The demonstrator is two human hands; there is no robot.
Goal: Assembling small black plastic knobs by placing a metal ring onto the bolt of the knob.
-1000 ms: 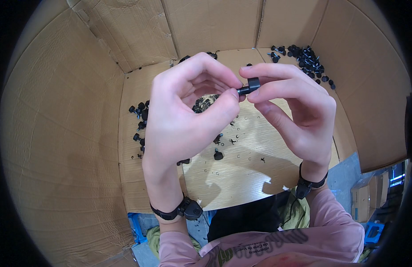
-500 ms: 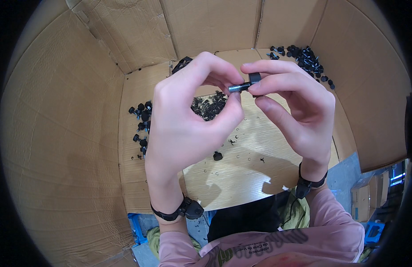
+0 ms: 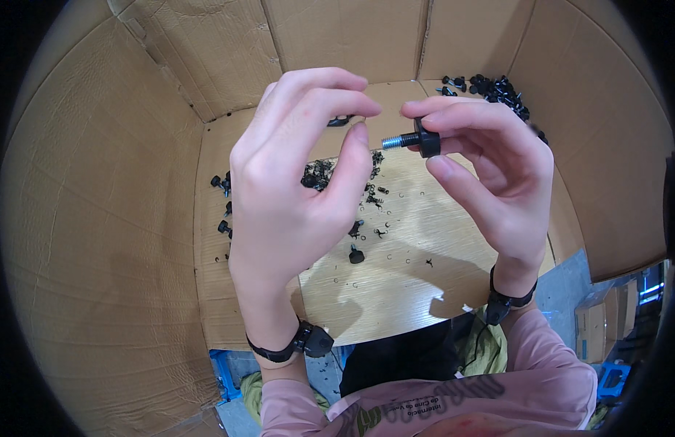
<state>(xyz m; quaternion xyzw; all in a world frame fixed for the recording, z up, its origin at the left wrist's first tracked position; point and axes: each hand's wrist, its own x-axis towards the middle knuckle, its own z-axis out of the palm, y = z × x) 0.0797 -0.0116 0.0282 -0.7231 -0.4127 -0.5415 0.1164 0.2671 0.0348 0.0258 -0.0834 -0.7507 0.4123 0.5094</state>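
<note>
The knob (image 3: 428, 141) is held up in the air above the far half of the bench (image 3: 417, 295), its black head toward the right and its bare metal thread pointing left. The right hand (image 3: 503, 167) pinches the head between its fingers, with the thumb just beneath. The left hand (image 3: 286, 164) is apart from the knob, just beside the thread's tip. Its thumb and forefinger curl toward each other; whether they grip something thin is too small to tell.

Beneath the left hand, toward the far edge of the bench, lies a heap (image 3: 318, 175) of small dark parts, partly hidden by the thumb. Loose clips (image 3: 379, 233) are scattered from it toward the near edge. Another knob (image 3: 356, 256) rests among them, its thread pointing away from the person.

A pile (image 3: 501, 95) of knobs fills the far right corner, and a few more knobs (image 3: 224, 227) lie along the left edge, partly behind the left hand. Cardboard walls (image 3: 104, 218) stand around the left, far and right edges. Each wrist wears a black band (image 3: 312, 341). Beyond the near right corner, a carton (image 3: 598, 328) stands on the floor (image 3: 563, 284).
</note>
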